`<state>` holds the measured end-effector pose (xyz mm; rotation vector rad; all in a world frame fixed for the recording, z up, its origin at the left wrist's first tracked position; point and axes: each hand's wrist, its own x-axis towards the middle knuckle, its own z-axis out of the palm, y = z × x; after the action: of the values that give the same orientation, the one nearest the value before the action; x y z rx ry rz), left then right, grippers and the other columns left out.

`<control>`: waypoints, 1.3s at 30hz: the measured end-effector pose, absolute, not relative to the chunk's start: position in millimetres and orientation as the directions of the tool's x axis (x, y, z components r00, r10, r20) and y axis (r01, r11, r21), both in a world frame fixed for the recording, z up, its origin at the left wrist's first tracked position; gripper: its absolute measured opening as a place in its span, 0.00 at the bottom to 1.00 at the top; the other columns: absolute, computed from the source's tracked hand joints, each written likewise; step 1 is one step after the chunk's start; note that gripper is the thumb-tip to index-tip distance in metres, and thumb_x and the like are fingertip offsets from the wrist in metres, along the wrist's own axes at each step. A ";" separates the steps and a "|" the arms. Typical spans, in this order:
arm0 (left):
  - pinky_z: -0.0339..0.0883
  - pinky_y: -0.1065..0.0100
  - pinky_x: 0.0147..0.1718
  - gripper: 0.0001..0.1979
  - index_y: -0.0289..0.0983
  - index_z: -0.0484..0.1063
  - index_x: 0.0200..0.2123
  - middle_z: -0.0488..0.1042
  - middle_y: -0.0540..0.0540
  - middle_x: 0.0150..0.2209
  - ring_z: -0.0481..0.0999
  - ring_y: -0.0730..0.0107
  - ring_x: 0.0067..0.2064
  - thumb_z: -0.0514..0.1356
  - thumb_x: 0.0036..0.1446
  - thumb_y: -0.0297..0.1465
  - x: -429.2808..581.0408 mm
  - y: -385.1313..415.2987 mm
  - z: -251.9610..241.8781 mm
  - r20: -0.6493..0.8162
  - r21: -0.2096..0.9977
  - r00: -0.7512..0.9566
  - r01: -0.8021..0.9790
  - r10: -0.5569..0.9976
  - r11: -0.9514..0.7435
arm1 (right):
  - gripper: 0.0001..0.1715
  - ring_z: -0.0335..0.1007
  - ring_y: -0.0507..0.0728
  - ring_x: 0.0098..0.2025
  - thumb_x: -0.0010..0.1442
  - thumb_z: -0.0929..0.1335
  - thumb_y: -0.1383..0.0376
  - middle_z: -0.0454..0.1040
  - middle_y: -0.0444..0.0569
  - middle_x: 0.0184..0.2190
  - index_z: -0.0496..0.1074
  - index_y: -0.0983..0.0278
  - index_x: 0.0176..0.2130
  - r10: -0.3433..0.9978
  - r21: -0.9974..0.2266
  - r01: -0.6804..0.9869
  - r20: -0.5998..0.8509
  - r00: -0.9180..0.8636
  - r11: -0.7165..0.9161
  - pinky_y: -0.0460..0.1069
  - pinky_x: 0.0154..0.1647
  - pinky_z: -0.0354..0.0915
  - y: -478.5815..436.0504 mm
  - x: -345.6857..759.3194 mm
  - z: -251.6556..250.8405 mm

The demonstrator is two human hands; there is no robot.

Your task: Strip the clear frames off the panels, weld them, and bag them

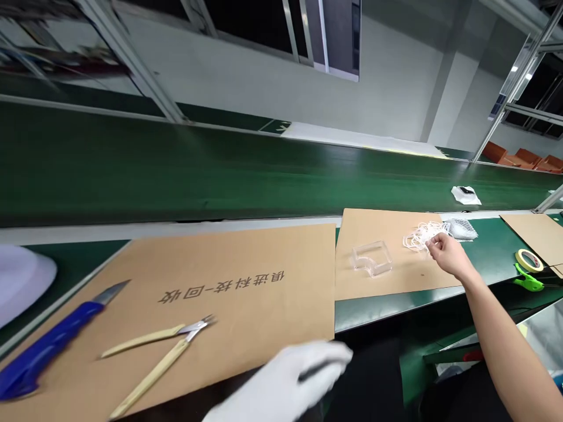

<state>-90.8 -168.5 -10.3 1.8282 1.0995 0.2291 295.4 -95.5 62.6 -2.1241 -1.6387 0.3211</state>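
My right hand (447, 253), bare, reaches to the far right side, fingers pinched at the edge of a tangled pile of white elastic loops (417, 237). What lies between the fingertips is partly hidden. My left hand (294, 378), in a white glove, hovers at the front edge, blurred, with a gap between thumb and fingers and nothing visible in it. A clear plastic piece with a curved notch (373, 259) lies left of the loops on cardboard (391, 285). Behind my right hand sits a small bubble-wrap bundle (461, 230).
Yellow-handled nippers (176, 343) and a blue-handled knife (65, 337) lie on the left cardboard sheet (264, 258). Yellow tape (529, 261) and green-handled scissors (528, 280) are at right. A green conveyor belt (241, 181) runs behind, carrying a small white packet (466, 195).
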 end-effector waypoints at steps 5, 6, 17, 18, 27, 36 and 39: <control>0.57 0.43 0.71 0.33 0.39 0.72 0.67 0.66 0.36 0.72 0.63 0.40 0.73 0.61 0.63 0.46 -3.5 -63.1 26.1 0.148 0.552 0.497 0.676 0.855 -0.489 | 0.10 0.72 0.59 0.36 0.71 0.66 0.62 0.78 0.48 0.34 0.75 0.60 0.37 0.970 -0.386 0.918 0.176 0.168 -0.089 0.51 0.36 0.58 -111.9 296.7 106.9; 0.55 0.38 0.71 0.40 0.39 0.68 0.71 0.61 0.33 0.75 0.56 0.35 0.76 0.64 0.60 0.49 9.6 -46.1 22.7 0.128 0.474 0.516 0.718 0.847 -0.509 | 0.10 0.72 0.60 0.39 0.71 0.66 0.63 0.78 0.49 0.37 0.75 0.60 0.37 0.969 -0.358 0.932 0.205 0.141 -0.060 0.52 0.37 0.59 -119.0 298.7 111.1; 0.56 0.36 0.71 0.41 0.42 0.70 0.70 0.61 0.37 0.75 0.54 0.33 0.77 0.68 0.55 0.50 33.4 -42.9 7.4 0.129 0.444 0.694 0.598 0.708 -0.667 | 0.13 0.74 0.59 0.40 0.74 0.67 0.60 0.75 0.49 0.39 0.82 0.55 0.45 0.933 -0.323 0.912 0.332 -0.141 0.253 0.53 0.42 0.69 -187.1 311.4 127.9; 0.54 0.37 0.72 0.39 0.42 0.71 0.69 0.61 0.38 0.76 0.54 0.36 0.77 0.66 0.57 0.50 32.4 -45.9 15.6 0.155 0.514 0.679 0.565 0.718 -0.645 | 0.13 0.75 0.59 0.39 0.74 0.67 0.60 0.75 0.49 0.38 0.83 0.55 0.45 0.929 -0.316 0.905 0.324 -0.179 0.285 0.53 0.40 0.69 -189.7 308.1 130.8; 0.68 0.56 0.67 0.22 0.41 0.77 0.60 0.78 0.43 0.63 0.76 0.56 0.65 0.59 0.69 0.44 42.5 -62.9 89.0 0.186 0.922 0.837 0.032 0.514 -0.386 | 0.10 0.81 0.55 0.39 0.71 0.68 0.68 0.85 0.42 0.39 0.80 0.57 0.44 0.891 -0.432 0.783 0.136 -0.433 0.447 0.49 0.42 0.69 -201.6 267.1 154.1; 0.75 0.60 0.53 0.27 0.44 0.76 0.62 0.84 0.46 0.51 0.82 0.56 0.53 0.67 0.62 0.44 48.2 -96.2 108.8 0.108 0.942 0.881 0.058 0.460 -0.332 | 0.12 0.77 0.55 0.39 0.65 0.66 0.74 0.81 0.42 0.38 0.71 0.57 0.42 0.920 -0.569 0.728 0.161 -0.356 0.381 0.49 0.40 0.68 -213.8 259.5 139.5; 0.73 0.65 0.43 0.19 0.43 0.83 0.51 0.84 0.52 0.37 0.81 0.61 0.42 0.71 0.56 0.39 52.6 -106.5 116.1 0.054 0.918 0.835 0.175 0.548 -0.357 | 0.11 0.77 0.56 0.37 0.66 0.66 0.73 0.79 0.42 0.37 0.65 0.57 0.42 0.953 -0.622 0.727 0.122 -0.277 0.291 0.50 0.36 0.67 -215.9 256.6 135.5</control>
<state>52.6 -106.5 116.1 1.9271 0.5389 0.4297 256.6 -215.9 135.5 -1.4983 -2.0877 0.6291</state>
